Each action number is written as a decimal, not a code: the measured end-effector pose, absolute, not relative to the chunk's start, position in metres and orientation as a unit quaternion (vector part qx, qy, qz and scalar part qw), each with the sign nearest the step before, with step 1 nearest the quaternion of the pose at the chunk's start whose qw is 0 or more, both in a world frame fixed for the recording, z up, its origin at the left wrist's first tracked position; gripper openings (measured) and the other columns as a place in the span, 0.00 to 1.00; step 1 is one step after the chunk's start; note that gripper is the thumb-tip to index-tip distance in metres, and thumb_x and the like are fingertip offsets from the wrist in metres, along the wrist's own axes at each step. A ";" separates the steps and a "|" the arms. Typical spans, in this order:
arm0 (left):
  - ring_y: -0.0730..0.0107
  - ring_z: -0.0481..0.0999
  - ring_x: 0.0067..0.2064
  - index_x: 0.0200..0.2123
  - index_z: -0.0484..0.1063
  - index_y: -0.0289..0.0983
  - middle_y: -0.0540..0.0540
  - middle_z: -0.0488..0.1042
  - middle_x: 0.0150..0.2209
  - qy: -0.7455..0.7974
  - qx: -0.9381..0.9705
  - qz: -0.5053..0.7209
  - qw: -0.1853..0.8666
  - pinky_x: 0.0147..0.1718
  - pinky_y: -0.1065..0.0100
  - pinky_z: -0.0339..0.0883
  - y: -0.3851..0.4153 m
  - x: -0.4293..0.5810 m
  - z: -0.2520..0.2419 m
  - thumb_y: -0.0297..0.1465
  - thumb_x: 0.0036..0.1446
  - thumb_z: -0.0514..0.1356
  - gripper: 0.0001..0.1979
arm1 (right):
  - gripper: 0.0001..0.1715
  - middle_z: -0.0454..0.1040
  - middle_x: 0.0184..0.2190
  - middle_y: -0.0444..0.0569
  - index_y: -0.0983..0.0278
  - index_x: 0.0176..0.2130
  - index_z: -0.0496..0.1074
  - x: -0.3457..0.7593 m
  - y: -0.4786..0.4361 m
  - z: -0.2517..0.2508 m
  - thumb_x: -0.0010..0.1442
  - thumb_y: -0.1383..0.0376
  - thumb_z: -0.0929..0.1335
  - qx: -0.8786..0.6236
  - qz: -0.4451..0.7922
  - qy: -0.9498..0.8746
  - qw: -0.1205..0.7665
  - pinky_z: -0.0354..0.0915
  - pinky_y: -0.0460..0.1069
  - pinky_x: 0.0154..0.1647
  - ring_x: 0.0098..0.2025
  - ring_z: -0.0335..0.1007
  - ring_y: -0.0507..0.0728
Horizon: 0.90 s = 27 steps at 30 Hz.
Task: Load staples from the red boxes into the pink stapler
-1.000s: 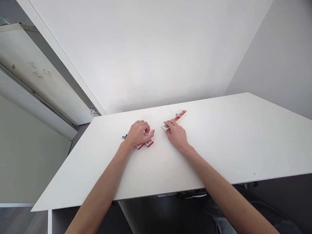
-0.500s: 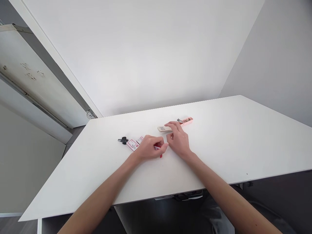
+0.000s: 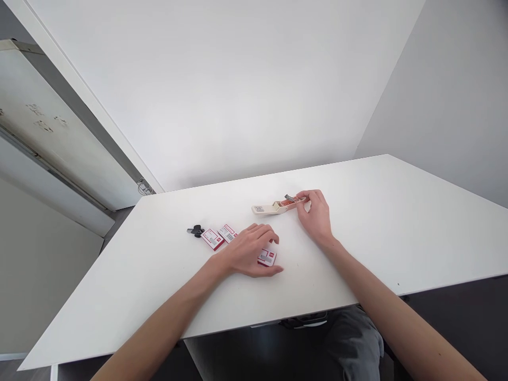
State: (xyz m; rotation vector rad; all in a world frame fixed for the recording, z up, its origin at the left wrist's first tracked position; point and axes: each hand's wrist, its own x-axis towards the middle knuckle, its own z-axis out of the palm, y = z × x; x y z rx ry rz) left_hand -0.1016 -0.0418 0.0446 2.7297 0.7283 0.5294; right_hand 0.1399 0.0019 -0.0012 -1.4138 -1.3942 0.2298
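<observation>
My left hand [image 3: 251, 248] rests on the white table [image 3: 397, 222], fingers curled over a small red and white packet [image 3: 268, 257] that lies flat under them. Two more red and white packets [image 3: 218, 235] lie side by side to its left, with a small black object [image 3: 195, 230] beyond them. My right hand [image 3: 316, 214] is farther back, its fingertips pinching the pink end of a long beige and pink case [image 3: 278, 206] that lies on the table.
White walls stand behind and to the right of the table. A pale panel with a dark frame [image 3: 59, 127] leans at the left. Dark floor and my grey-clad lap [image 3: 349, 338] show below the table's front edge.
My left hand has slid a packet right and toward me, leaving two packets uncovered. My right hand has moved from the case's beige end to its pink end.
</observation>
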 end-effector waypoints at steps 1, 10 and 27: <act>0.57 0.76 0.43 0.46 0.69 0.41 0.42 0.77 0.44 0.228 0.951 0.168 0.125 0.48 0.57 0.68 -0.038 -0.105 0.047 0.53 0.54 0.68 0.27 | 0.10 0.75 0.46 0.52 0.61 0.42 0.73 0.139 0.001 0.000 0.63 0.68 0.63 -0.592 0.099 -0.589 0.541 0.68 0.56 0.46 0.43 0.73 0.58; 0.61 0.76 0.38 0.40 0.70 0.41 0.45 0.78 0.37 0.285 0.936 0.181 0.099 0.42 0.59 0.67 -0.025 -0.114 0.038 0.57 0.57 0.66 0.26 | 0.05 0.77 0.36 0.46 0.60 0.37 0.74 0.130 -0.019 0.022 0.61 0.63 0.67 -0.471 0.394 -0.566 0.550 0.63 0.51 0.33 0.31 0.67 0.54; 0.62 0.78 0.48 0.54 0.71 0.42 0.43 0.77 0.49 0.338 0.829 0.379 0.235 0.46 0.61 0.74 -0.033 -0.098 0.035 0.39 0.64 0.67 0.18 | 0.15 0.73 0.31 0.43 0.60 0.43 0.74 0.135 -0.021 0.031 0.62 0.54 0.75 -0.271 0.668 -0.588 0.368 0.57 0.47 0.25 0.30 0.67 0.52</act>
